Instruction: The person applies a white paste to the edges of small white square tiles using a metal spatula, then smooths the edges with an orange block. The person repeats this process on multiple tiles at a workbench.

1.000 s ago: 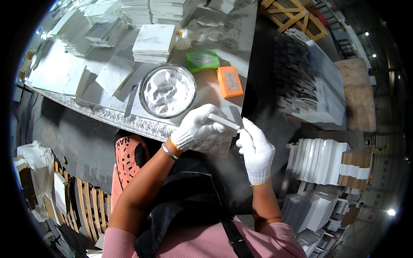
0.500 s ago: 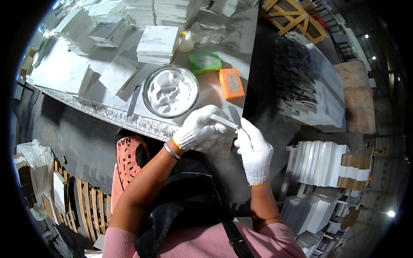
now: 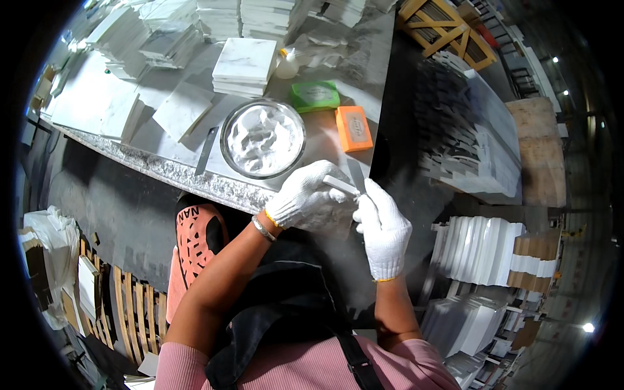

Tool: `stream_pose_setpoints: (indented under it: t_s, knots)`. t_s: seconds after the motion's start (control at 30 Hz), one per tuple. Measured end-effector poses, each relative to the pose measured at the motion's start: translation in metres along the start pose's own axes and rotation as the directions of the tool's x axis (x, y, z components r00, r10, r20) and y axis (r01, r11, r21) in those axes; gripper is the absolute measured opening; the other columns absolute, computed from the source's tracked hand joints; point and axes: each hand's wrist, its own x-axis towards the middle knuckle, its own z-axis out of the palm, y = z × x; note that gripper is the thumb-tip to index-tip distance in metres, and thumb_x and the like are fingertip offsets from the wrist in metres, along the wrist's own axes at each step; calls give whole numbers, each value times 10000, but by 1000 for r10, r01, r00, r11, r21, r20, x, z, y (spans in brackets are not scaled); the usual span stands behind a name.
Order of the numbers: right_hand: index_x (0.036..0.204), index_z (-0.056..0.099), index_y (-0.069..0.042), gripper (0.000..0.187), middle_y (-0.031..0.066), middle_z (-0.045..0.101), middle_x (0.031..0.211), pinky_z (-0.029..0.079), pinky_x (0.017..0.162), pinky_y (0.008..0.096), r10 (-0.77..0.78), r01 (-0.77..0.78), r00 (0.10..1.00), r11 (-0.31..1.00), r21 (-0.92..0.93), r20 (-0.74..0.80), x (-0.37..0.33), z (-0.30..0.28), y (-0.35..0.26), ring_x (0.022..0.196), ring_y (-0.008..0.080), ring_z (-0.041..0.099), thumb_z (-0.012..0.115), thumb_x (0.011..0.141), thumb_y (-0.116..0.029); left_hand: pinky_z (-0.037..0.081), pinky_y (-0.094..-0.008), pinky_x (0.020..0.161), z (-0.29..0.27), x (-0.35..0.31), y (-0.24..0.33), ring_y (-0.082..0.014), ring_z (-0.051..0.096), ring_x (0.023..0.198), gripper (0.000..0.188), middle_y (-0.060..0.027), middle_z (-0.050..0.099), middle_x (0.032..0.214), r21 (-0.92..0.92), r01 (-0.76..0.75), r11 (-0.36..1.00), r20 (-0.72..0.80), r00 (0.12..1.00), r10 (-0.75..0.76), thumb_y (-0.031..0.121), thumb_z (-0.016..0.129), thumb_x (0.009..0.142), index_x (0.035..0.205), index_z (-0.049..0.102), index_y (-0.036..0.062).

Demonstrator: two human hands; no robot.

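Note:
In my gloved left hand [image 3: 305, 192] is a narrow white strip [image 3: 342, 185], pinched so that its edge points to the right. My right hand [image 3: 383, 224], also in a white knit glove, is closed on a thin grey scraper blade [image 3: 356, 171] that sticks up past the fingers and meets the strip's end. The blade's lower part is hidden in the glove. Just beyond my left hand, a round glass bowl [image 3: 262, 138] of white powder or paste stands on the table. Left of the bowl lies a flat metal blade [image 3: 207, 151].
Orange [image 3: 353, 129] and green [image 3: 315, 95] boxes sit right of the bowl. Behind are stacked marble tiles [image 3: 244, 60] and a spray bottle [image 3: 286, 65]. The table's rough front edge [image 3: 162, 171] runs before me. More slabs [image 3: 478, 250] stand at right.
The table and its things have shifted slightly right in the picture. Both hands keep the same hold, strip and blade still meeting, with only a small movement.

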Motion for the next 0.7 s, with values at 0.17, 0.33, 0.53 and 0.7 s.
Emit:
stream_pose_setpoints:
  t_s: [0.17,0.33,0.53,0.7]
  knots:
    - [1307,701,-52,313,73,757,863,528,578,233,116,-116,993,993,21,-9,-7,-15,-1,652,65,654,670,995,-68,552,-342,819,-2,-2,1,-223,700,916,301,-91,689,1011,124,-31,992,-14,999,33,147,788,851,1099,680,15]
    - [1301,693,-44,328,86,755,910,545,608,254,-35,34,999,999,4,12,0,22,-6,713,88,685,679,974,-37,548,-334,808,10,-2,-10,-208,677,878,260,-95,675,968,-405,4,914,-45,999,-25,87,744,856,1097,673,21]
    - [1280,707,-34,309,93,781,939,541,595,239,143,-143,990,985,93,0,-5,14,-14,699,80,686,690,972,-32,531,-358,821,-3,-1,9,-247,669,914,191,-107,666,974,153,-64,986,20,998,62,82,692,880,1066,686,39]
    - [1312,700,-63,333,92,773,948,561,611,240,105,-103,994,993,57,-39,-11,4,-7,722,92,703,677,981,-35,543,-369,823,5,-2,-7,-255,691,924,215,-102,680,988,-161,26,987,-31,999,-31,111,723,875,1068,679,28]
